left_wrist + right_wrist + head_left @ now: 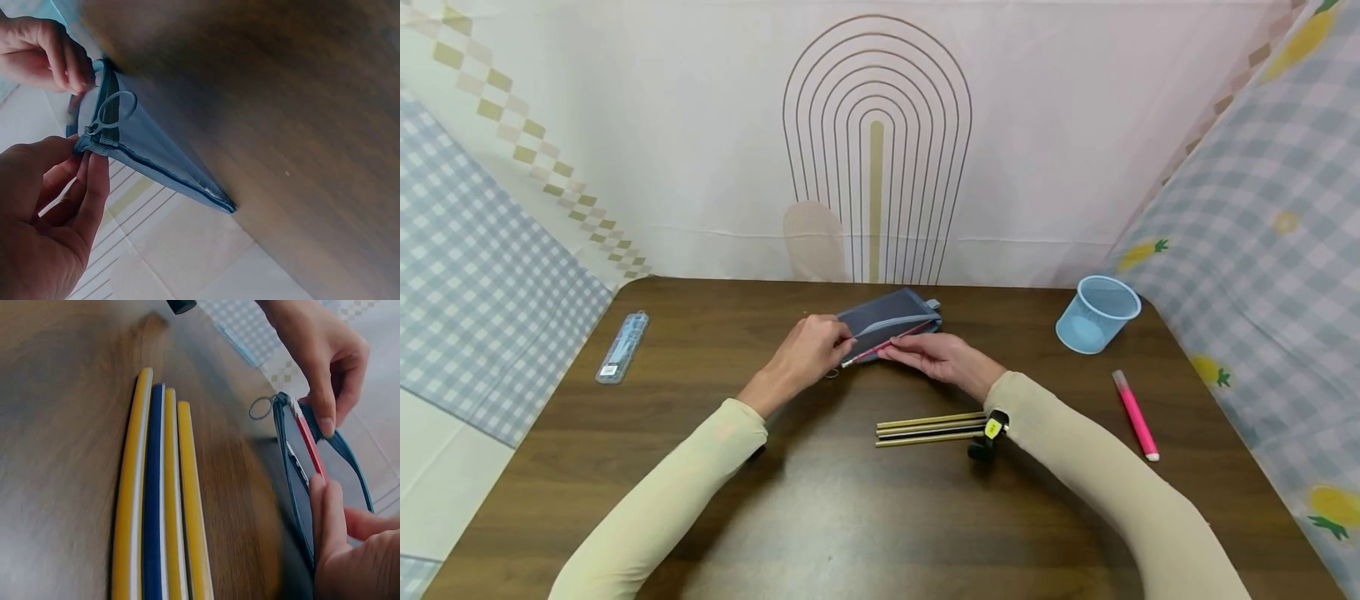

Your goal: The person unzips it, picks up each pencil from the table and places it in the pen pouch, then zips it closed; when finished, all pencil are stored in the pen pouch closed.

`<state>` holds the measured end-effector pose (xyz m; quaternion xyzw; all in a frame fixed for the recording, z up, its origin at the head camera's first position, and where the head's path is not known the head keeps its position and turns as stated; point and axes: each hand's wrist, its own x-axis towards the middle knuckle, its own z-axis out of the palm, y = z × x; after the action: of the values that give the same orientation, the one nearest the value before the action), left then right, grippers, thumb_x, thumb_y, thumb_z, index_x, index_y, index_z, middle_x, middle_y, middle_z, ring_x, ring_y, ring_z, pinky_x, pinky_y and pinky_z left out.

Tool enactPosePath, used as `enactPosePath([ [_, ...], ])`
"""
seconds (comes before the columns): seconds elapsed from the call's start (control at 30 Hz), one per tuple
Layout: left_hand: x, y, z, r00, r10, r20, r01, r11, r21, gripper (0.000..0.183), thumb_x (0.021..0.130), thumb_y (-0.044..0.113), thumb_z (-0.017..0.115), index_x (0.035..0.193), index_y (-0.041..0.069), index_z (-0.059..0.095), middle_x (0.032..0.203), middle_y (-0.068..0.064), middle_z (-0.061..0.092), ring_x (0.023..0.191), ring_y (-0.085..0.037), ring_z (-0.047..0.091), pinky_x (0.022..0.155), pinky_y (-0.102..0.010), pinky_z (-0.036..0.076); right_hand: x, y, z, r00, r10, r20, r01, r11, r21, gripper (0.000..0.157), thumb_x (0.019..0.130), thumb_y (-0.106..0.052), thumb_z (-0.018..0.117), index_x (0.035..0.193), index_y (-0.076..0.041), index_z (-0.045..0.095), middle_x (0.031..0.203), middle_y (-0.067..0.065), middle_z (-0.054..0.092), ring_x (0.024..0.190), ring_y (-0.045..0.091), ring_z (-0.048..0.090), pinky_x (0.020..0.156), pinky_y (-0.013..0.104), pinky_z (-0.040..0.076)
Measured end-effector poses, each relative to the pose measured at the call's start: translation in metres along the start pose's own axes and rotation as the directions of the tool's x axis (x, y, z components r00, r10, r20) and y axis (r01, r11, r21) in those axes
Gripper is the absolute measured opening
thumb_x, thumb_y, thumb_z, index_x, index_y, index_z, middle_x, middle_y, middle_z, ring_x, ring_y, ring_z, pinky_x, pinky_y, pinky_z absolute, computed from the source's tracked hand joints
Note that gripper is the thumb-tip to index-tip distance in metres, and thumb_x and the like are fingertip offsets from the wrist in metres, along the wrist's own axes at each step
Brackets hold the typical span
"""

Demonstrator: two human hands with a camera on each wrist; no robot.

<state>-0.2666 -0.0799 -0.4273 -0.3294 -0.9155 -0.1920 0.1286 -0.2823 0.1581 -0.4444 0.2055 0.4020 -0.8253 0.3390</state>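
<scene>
A blue-grey zip pouch (880, 312) lies at the back middle of the table, its mouth unzipped and spread. My left hand (808, 348) pinches the pouch's edge at one end, close by the round zip pull (120, 107). Between the thumb and fingers of my right hand (942, 357) is a slim red pencil (307, 439) with a whitish end. It lies along the pouch's opening, as the right wrist view shows. Inside the pouch, another thin dark-and-white item (297, 464) shows in part. Below my right hand, several yellow and dark blue pencils (190, 500) lie side by side.
A light blue mesh cup (1092, 321) stands at the back right. In front of it lies a pink marker (1137, 415). A flat clear blue case (622, 346) is at the far left. Patterned cloth hangs behind and along both sides of the table.
</scene>
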Motion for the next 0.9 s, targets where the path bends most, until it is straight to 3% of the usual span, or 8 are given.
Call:
enactPosePath([
  [0.2,0.000,0.002,0.001,1.000,-0.014,0.010,0.015,1.000,-0.008,0.010,0.091,0.013,0.073,0.088,0.004,0.078,0.081,-0.007,0.070,0.070,-0.015,0.061,0.066,-0.032,0.054,0.007,0.004,0.009,0.997,-0.041,-0.061,0.041,0.999,0.005,0.042,0.100,0.009,0.048,0.142,0.011,0.046,0.113,0.032,0.069,0.105,0.032,0.072,0.101,0.027,0.049],
  [0.33,0.000,0.002,0.001,1.000,-0.007,0.001,0.007,1.000,-0.002,0.011,0.092,0.013,0.072,0.089,0.004,0.078,0.081,-0.007,0.071,0.070,-0.015,0.061,0.066,-0.032,0.054,0.008,0.004,0.008,0.998,-0.028,-0.057,0.028,1.000,-0.002,0.048,0.101,0.008,0.047,0.148,0.010,0.037,0.136,0.032,0.055,0.128,0.032,0.058,0.102,0.025,0.048],
  [0.5,0.000,0.000,0.001,1.000,-0.009,-0.028,0.009,1.000,-0.016,0.013,0.092,0.013,0.073,0.091,0.002,0.079,0.083,-0.008,0.073,0.072,-0.017,0.065,0.067,-0.033,0.056,-0.003,0.003,0.001,0.999,-0.054,0.003,0.054,0.996,-0.071,0.047,0.101,0.007,0.049,0.147,0.012,0.039,0.121,0.031,0.066,0.111,0.031,0.070,0.098,0.027,0.052],
  [0.63,0.001,-0.001,0.000,1.000,-0.020,-0.021,0.020,0.999,-0.025,0.013,0.093,0.014,0.072,0.091,0.003,0.079,0.085,-0.008,0.074,0.073,-0.017,0.066,0.067,-0.032,0.056,-0.021,0.004,-0.005,0.988,-0.138,0.062,0.150,0.949,-0.277,0.045,0.101,0.004,0.052,0.144,0.014,0.044,0.102,0.020,0.075,0.094,0.025,0.076,0.092,0.029,0.057],
  [0.7,0.001,-0.001,0.000,1.000,-0.024,-0.013,0.023,0.999,-0.024,0.014,0.093,0.015,0.072,0.092,0.003,0.079,0.085,-0.008,0.074,0.073,-0.016,0.066,0.067,-0.031,0.056,-0.032,0.005,-0.008,0.975,-0.188,0.119,0.222,0.854,-0.471,0.041,0.101,0.000,0.055,0.139,0.015,0.050,0.102,0.017,0.076,0.092,0.022,0.076,0.090,0.032,0.059],
  [0.77,0.000,-0.002,0.000,1.000,-0.026,-0.009,0.026,0.999,-0.021,0.013,0.093,0.014,0.072,0.091,0.003,0.079,0.085,-0.008,0.074,0.073,-0.016,0.065,0.067,-0.031,0.056,-0.044,0.007,-0.011,0.952,-0.221,0.213,0.307,0.659,-0.687,0.035,0.101,-0.005,0.059,0.131,0.013,0.058,0.102,0.016,0.076,0.092,0.020,0.075,0.087,0.034,0.060],
  [0.8,0.000,-0.002,0.000,1.000,-0.025,-0.008,0.025,0.999,-0.021,0.013,0.093,0.014,0.072,0.091,0.003,0.079,0.085,-0.008,0.074,0.072,-0.016,0.065,0.066,-0.031,0.056,-0.049,0.008,-0.013,0.933,-0.226,0.279,0.358,0.516,-0.778,0.033,0.100,-0.007,0.061,0.127,0.011,0.062,0.103,0.015,0.076,0.091,0.020,0.075,0.085,0.035,0.061],
  [0.9,-0.002,-0.003,0.000,1.000,-0.023,-0.010,0.022,0.999,-0.025,0.013,0.093,0.014,0.072,0.090,0.003,0.079,0.084,-0.008,0.073,0.071,-0.016,0.064,0.066,-0.031,0.055,-0.068,0.013,-0.014,0.851,-0.187,0.490,0.499,0.000,-0.867,0.024,0.097,-0.013,0.067,0.115,0.002,0.073,0.103,0.010,0.077,0.090,0.015,0.072,0.081,0.031,0.060],
])
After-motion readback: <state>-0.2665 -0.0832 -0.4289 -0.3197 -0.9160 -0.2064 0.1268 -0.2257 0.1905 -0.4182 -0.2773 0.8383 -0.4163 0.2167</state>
